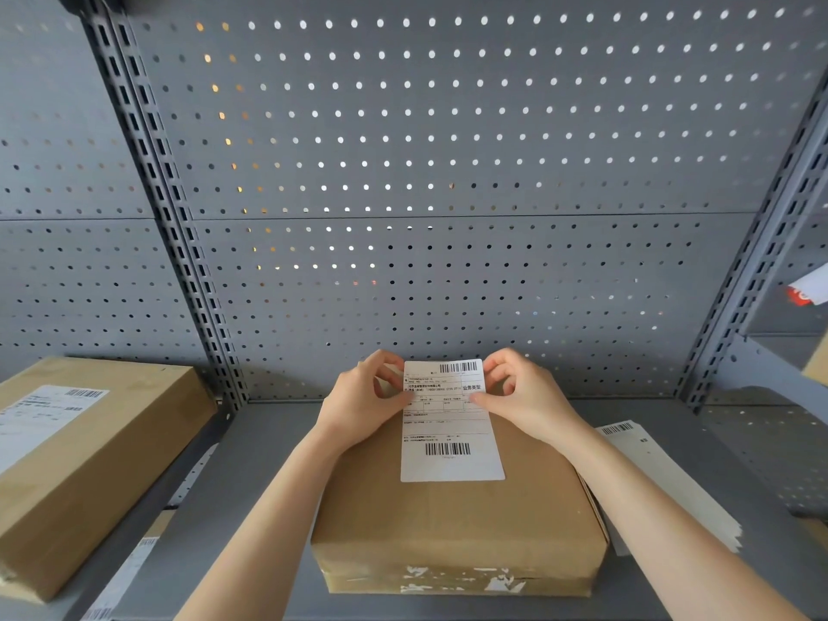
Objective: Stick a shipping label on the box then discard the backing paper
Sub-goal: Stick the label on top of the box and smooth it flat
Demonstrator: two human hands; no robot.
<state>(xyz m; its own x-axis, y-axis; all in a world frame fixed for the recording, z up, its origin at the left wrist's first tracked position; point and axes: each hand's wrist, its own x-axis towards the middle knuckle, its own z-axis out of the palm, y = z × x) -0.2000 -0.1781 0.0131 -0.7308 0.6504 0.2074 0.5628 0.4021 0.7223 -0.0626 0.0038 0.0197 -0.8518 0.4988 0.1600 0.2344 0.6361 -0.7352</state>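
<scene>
Box (457, 526): brown cardboard, flat on the grey shelf (251, 477), directly beneath the grip; torn white tape remnants on its near face.

Shipping label (450, 423): white sheet with two barcodes and printed text, held over the far half of the box top. Its lower edge lies on or just above the cardboard; which one cannot be told. Its upper end is raised between the two hands.

Left hand (363, 396): fingers closed in a pinch on the label's upper left edge, thumb on the printed face.

Right hand (524, 392): fingers closed in a pinch on the label's upper right edge, thumb on the printed face.

Stack of labels (663, 477): white sheets lying on the shelf, right of the grip, just beside the box.

Second box (80, 463): brown cardboard with a label already on top, well to the left of the grip.

Pegboard (448, 172): grey perforated panel, upright behind the grip, between slotted posts.
</scene>
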